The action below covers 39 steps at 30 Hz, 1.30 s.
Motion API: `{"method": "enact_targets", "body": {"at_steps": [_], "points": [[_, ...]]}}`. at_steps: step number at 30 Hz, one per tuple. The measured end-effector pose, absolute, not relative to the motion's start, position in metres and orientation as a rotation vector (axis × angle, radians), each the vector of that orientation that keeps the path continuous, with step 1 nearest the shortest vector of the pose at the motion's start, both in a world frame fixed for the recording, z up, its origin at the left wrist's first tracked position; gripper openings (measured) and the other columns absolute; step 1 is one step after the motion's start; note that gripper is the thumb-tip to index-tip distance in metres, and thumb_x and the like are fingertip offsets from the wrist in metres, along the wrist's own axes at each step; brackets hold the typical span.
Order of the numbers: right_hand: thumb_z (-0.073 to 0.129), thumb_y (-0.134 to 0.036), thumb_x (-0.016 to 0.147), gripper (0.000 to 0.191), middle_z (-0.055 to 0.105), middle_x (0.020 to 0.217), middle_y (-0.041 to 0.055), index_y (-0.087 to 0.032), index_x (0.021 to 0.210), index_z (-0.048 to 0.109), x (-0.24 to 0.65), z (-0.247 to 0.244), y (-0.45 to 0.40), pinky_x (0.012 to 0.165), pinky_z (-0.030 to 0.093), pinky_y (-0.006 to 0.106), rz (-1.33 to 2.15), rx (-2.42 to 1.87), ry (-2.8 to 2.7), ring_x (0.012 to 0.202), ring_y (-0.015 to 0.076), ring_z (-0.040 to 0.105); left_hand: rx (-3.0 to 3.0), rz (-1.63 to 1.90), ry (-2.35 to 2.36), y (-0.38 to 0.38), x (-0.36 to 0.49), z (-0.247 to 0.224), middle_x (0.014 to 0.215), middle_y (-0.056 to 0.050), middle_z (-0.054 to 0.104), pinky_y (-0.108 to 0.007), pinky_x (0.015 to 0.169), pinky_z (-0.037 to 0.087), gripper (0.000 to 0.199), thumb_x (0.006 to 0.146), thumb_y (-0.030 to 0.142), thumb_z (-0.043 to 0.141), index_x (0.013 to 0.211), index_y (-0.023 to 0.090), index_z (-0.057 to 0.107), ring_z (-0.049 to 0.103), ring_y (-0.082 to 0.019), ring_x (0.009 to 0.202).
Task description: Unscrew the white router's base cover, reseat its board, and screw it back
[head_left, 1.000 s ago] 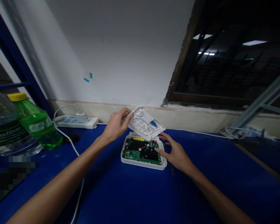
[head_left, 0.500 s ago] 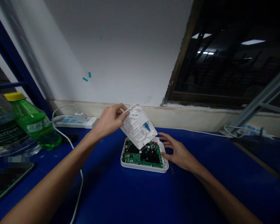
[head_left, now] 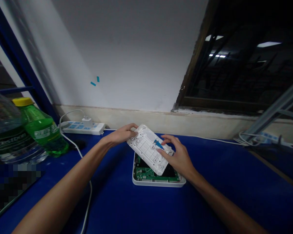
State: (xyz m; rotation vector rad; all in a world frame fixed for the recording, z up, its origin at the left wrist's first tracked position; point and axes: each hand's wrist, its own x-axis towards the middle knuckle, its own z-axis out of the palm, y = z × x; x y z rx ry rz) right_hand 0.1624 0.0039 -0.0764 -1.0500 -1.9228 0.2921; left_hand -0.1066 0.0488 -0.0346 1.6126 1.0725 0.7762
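Note:
My left hand (head_left: 123, 134) grips a white plastic cover (head_left: 147, 148) by its upper left corner. The cover is tilted, with its ribbed and perforated face toward me. On that face is a small blue tab (head_left: 158, 144). My right hand (head_left: 177, 154) is at the right part of the cover, thumb and forefinger closed around the tab; the exact contact is hard to make out. Below lies a white device housing (head_left: 158, 184) with a green circuit board (head_left: 145, 174) inside, partly hidden by the cover. A thin white wire runs over the board.
At left stand a green bottle (head_left: 42, 128) with a yellow cap and a larger clear bottle (head_left: 7, 139). A power strip (head_left: 95, 128) lies along the wall. Its white cable (head_left: 90, 195) crosses the blue table (head_left: 117, 208) left of the housing. A metal frame (head_left: 275, 109) stands at right.
My left hand has lowered the cover and turned its face more toward me. My right hand has moved from the housing's right edge up to the blue tab on the cover.

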Motion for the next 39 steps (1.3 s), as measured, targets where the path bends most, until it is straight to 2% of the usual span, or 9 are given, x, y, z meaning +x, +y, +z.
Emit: {"method": "enact_targets", "body": {"at_steps": [7,11,20,29,39], "points": [[0.062,-0.025,0.087,0.041,0.066,0.105,0.0052,-0.028,0.126,0.053,0.159,-0.08,0.004,0.09,0.052,0.044,0.356,-1.06,-1.922,0.098,0.0241,0.066,1.567,0.791,1.02,0.054,-0.111,-0.042,0.086,-0.006,0.067,-0.031,0.068,0.051,0.03,0.08,0.03,0.058,0.106,0.017,0.052,0.063,-0.019,0.077],[0.059,-0.019,0.084,0.047,0.066,0.102,0.0042,-0.028,0.129,0.049,0.16,-0.078,0.003,0.089,0.053,0.041,0.318,-1.025,-1.959,0.095,0.0226,0.067,1.564,0.789,0.993,0.051,-0.11,-0.039,0.085,-0.006,0.067,-0.031,0.068,0.051,0.031,0.081,0.031,0.059,0.108,0.017,0.051,0.064,-0.019,0.077],[0.06,-0.02,0.08,0.059,0.064,0.096,0.004,-0.025,0.135,0.042,0.158,-0.084,0.003,0.087,0.055,0.04,0.192,-1.038,-1.936,0.089,0.0216,0.066,1.582,0.795,0.968,0.05,-0.108,-0.038,0.086,-0.007,0.067,-0.03,0.067,0.051,0.032,0.081,0.033,0.061,0.108,0.017,0.052,0.064,-0.019,0.077],[0.061,-0.021,0.08,0.063,0.063,0.098,0.0047,-0.024,0.138,0.036,0.159,-0.09,0.003,0.086,0.058,0.042,0.248,-1.038,-1.909,0.089,0.0221,0.068,1.594,0.81,0.992,0.049,-0.106,-0.035,0.089,-0.008,0.068,-0.031,0.069,0.052,0.032,0.081,0.033,0.06,0.108,0.017,0.054,0.065,-0.02,0.079],[0.061,-0.02,0.08,0.062,0.059,0.096,0.003,-0.026,0.137,0.039,0.159,-0.091,0.001,0.084,0.059,0.039,0.243,-0.997,-1.914,0.091,0.0212,0.065,1.562,0.806,0.982,0.052,-0.107,-0.039,0.088,-0.007,0.068,-0.03,0.069,0.05,0.034,0.081,0.033,0.063,0.109,0.016,0.053,0.064,-0.019,0.079]]}}
